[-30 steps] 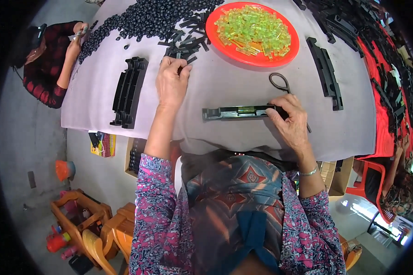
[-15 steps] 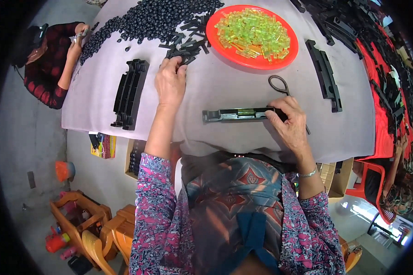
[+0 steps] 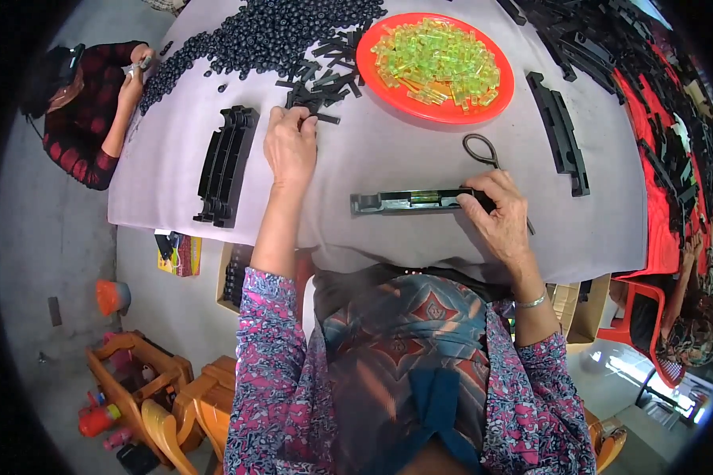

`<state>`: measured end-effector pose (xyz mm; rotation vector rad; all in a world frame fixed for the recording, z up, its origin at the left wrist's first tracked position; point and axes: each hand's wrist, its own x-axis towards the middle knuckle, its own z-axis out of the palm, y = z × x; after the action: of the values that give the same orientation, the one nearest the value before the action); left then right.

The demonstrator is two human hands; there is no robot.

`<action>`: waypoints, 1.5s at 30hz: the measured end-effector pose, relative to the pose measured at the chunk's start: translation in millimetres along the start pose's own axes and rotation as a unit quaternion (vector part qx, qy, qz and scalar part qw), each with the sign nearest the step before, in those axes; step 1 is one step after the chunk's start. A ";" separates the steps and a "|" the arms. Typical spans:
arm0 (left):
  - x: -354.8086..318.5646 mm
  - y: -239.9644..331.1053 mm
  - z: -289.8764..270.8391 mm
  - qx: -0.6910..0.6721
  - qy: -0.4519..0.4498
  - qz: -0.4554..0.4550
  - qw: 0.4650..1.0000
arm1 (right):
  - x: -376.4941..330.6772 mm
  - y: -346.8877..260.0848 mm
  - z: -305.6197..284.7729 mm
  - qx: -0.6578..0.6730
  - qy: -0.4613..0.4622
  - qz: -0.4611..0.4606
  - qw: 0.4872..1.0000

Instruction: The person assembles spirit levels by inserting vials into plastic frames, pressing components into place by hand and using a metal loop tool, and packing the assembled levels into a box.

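Observation:
My right hand [image 3: 495, 215] grips the right end of a long black plastic bar [image 3: 408, 201] with a green insert, lying flat on the grey table [image 3: 388, 150]. My left hand [image 3: 291, 142] is stretched forward, its fingertips on the near edge of a heap of small black flat pieces [image 3: 325, 85]. What the fingers pinch is hidden. A red round tray [image 3: 440, 111] of translucent green blocks [image 3: 440, 63] sits beyond the bar.
A stack of black bars [image 3: 226, 165] lies at my left, another pair [image 3: 561, 133] at my right. Scissors [image 3: 481, 149] rest by the tray. Small black round parts [image 3: 253, 36] cover the far table. A person in red [image 3: 87, 111] works at the left; another [image 3: 689, 317] at the right.
My left hand has reached slightly farther into the heap of black pieces. My right hand stays on the bar.

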<state>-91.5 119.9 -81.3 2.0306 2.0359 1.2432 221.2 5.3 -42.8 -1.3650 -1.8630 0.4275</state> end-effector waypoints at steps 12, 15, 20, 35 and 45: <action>0.5 9.1 -9.9 -0.217 0.020 -0.118 0.969 | -1.5 4.9 0.9 0.005 0.017 -0.012 1.000; 0.3 15.1 -12.2 -0.194 0.051 -0.048 0.979 | -2.3 4.9 1.0 0.022 0.078 -0.005 0.997; -11.4 53.1 -32.3 -0.146 0.005 0.118 0.982 | -5.1 -9.8 -3.3 0.049 0.121 -0.006 0.991; -84.0 134.5 -55.2 -0.285 -0.092 0.235 0.925 | -13.9 -49.3 -10.5 0.416 -0.080 0.299 0.855; -94.7 130.7 -46.8 -0.324 -0.101 0.255 0.905 | -11.8 -49.2 -9.5 0.473 -0.075 0.370 0.796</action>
<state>8.9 -4.4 -29.3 2.2390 0.8313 1.4290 197.5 -25.2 -8.7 -1.2449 -0.8271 1.6425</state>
